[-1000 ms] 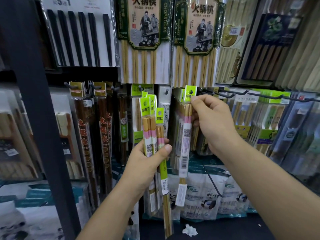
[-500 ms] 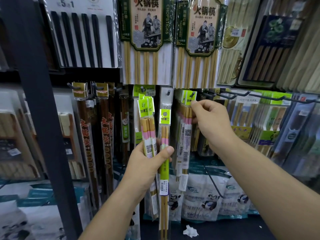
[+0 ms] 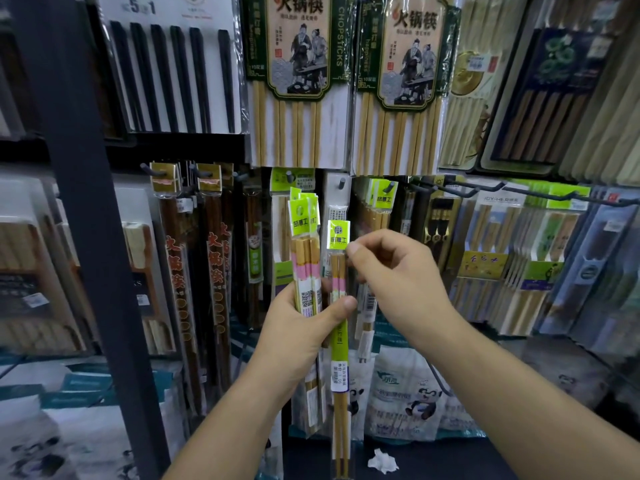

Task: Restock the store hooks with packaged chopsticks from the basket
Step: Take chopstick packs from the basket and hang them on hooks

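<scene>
left hand point(image 3: 304, 330) grips clear-wrapped bamboo chopstick packs with green headers point(image 3: 304, 258); beside it, curled right hand point(image 3: 398, 282) pinches the rightmost pack point(image 3: 338, 237) near its top.

Dim, cool, even store light; faint glare streaks the plastic packaging point(image 3: 294, 81). Wide-angle distortion bends the dark upright post point(image 3: 86, 202); margins blur, centre stays sharp.

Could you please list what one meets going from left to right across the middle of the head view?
Dark shelf post → brown chopstick packs → left hand → single green-topped pack → right hand → pale chopstick packs.
</scene>
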